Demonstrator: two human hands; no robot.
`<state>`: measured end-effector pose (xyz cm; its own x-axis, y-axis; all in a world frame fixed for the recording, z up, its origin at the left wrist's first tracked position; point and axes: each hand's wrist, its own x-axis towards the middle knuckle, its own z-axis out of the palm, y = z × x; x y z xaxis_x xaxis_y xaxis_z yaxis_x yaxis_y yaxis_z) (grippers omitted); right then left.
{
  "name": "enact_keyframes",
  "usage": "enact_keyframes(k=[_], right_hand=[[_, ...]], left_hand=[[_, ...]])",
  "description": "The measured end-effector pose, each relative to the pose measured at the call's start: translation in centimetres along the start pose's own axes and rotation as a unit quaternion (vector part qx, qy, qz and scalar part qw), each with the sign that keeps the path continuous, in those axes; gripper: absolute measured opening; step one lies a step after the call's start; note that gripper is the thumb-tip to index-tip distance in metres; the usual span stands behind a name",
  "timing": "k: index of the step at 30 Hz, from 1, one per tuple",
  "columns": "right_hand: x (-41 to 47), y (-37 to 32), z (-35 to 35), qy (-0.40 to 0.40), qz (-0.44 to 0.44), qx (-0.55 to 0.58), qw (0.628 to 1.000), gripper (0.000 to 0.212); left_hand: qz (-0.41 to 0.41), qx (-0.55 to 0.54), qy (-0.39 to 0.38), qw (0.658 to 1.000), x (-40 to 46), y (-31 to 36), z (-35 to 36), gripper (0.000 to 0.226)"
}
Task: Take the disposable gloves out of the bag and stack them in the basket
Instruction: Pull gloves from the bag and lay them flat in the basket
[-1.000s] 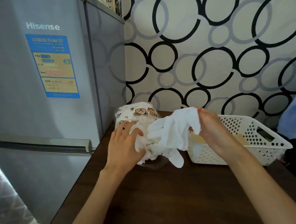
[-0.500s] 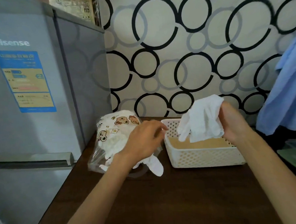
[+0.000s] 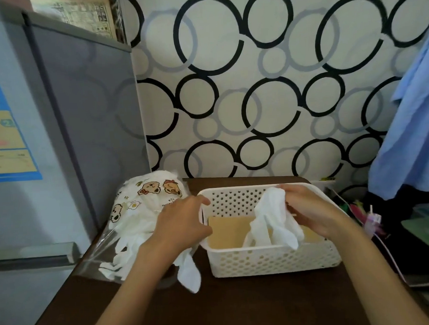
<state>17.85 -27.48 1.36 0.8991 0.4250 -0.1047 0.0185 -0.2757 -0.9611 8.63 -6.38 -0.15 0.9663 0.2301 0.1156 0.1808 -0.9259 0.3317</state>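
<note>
A clear plastic bag (image 3: 136, 216) printed with cartoon bears lies on the dark table, full of white gloves; one glove (image 3: 188, 271) spills out of its mouth toward me. To its right stands a white perforated basket (image 3: 268, 260) with a tan card on its floor. My right hand (image 3: 310, 212) grips a white glove (image 3: 273, 221) that hangs down into the basket. At the basket's left rim my left hand (image 3: 179, 223) rests with fingers bent, holding no glove.
A grey fridge (image 3: 58, 145) stands close on the left, against the table's edge. A patterned wall runs behind. Blue cloth (image 3: 413, 127) hangs at the right, with clutter (image 3: 370, 218) below it beside the table.
My right hand pulled the glove out of the bag, carried it right and lowered it into the basket. My left hand left the bag and came to the basket's left rim.
</note>
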Motion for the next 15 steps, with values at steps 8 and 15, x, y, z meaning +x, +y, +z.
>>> enact_keyframes(k=[8,15], right_hand=[[1.7,-1.3,1.2,-0.013,-0.041,-0.176,0.983,0.006],[3.0,-0.4,1.0,-0.014,-0.052,-0.139,0.989,0.013]], left_hand=[[0.005,-0.051,-0.043,0.998,1.5,0.9,-2.9,0.047],[0.042,-0.219,-0.223,0.949,4.0,4.0,-0.5,0.043]])
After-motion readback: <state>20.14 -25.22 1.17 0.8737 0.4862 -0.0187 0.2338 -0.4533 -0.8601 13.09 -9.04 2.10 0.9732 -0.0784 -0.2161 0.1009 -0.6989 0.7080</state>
